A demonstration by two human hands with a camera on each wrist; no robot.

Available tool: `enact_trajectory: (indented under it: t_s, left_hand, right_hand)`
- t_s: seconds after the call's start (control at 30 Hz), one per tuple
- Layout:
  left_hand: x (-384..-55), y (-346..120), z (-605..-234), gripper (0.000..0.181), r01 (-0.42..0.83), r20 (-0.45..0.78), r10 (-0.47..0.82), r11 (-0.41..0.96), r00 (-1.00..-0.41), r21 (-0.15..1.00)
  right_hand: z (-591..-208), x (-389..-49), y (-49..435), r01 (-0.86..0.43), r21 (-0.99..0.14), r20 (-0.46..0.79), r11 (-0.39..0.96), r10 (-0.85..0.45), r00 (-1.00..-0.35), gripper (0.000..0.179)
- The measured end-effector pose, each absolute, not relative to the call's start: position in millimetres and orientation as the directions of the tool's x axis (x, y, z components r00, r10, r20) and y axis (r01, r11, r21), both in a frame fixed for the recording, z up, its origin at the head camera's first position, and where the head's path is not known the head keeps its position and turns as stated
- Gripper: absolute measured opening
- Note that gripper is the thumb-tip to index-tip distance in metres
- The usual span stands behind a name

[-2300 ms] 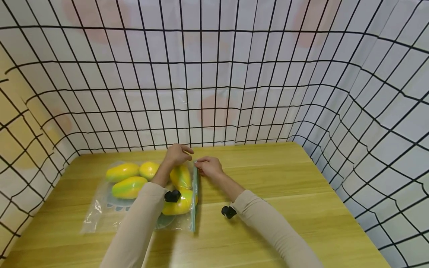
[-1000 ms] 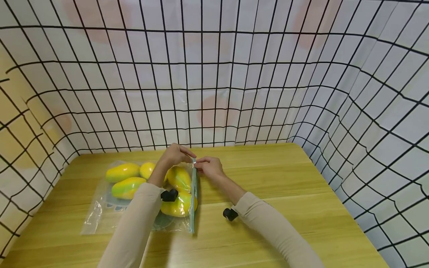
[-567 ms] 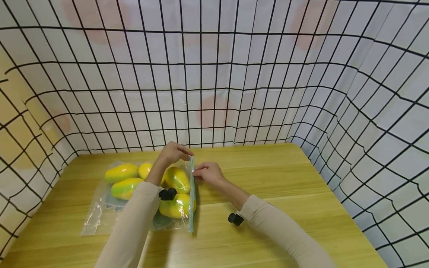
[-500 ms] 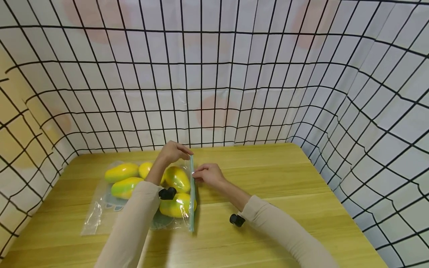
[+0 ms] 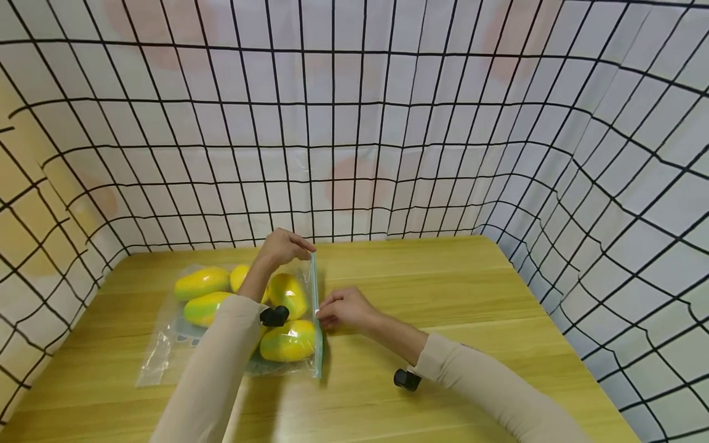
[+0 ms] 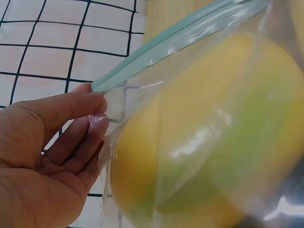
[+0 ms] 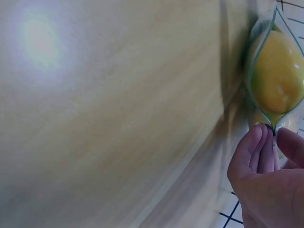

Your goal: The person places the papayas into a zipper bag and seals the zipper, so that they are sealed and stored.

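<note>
A clear zip bag (image 5: pixel 157 357) with a pale green zip strip (image 5: pixel 318 344) lies on the table, holding several glossy yellow-green fruits (image 5: pixel 288 341) shaped like mangoes or papayas. My left hand (image 5: pixel 279 247) pinches the strip's far corner between thumb and fingers; the left wrist view shows this hand (image 6: pixel 54 147) up close, right beside a fruit (image 6: pixel 213 133). Partway down the strip, my right hand (image 5: pixel 351 311) pinches it at a small white slider (image 5: pixel 317 312). In the right wrist view the bag's mouth (image 7: pixel 251 90) gapes beyond the fingertips and narrows to a point at them.
The wooden table (image 5: pixel 443 295) spreads to the right of the bag. White cloth walls with a black grid (image 5: pixel 354 141) enclose the back and sides. A black wrist camera (image 5: pixel 407 379) hangs below the right sleeve, another (image 5: pixel 274 316) at the left sleeve, over the bag.
My right hand has slid along the zip strip toward the near side, the white slider moving with it. My left hand has come to the far corner and grips it, shifting slightly left.
</note>
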State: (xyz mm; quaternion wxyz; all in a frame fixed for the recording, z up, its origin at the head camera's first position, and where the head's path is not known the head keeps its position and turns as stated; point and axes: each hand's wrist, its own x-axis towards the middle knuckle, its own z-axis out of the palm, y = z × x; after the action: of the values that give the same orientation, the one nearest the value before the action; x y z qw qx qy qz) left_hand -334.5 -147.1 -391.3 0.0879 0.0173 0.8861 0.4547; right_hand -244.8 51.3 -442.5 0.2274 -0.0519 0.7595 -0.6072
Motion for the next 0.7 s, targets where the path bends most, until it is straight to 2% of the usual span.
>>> enact_trajectory:
  t_s: [0.43, 0.7]
  left_hand:
    - [-337, -147, -387, 0.012, -0.051, -0.104, 0.053, 0.606, -0.993, 0.794]
    - [-337, -145, -386, 0.013, -0.063, -0.084, 0.006, 0.604, -0.996, 0.794]
  right_hand:
    - [-441, -223, 56, 0.224, -0.943, -0.317, 0.245, -0.47, -0.824, 0.007]
    - [-447, -215, 61, 0.282, -0.92, -0.389, 0.273, -0.539, -0.747, 0.007]
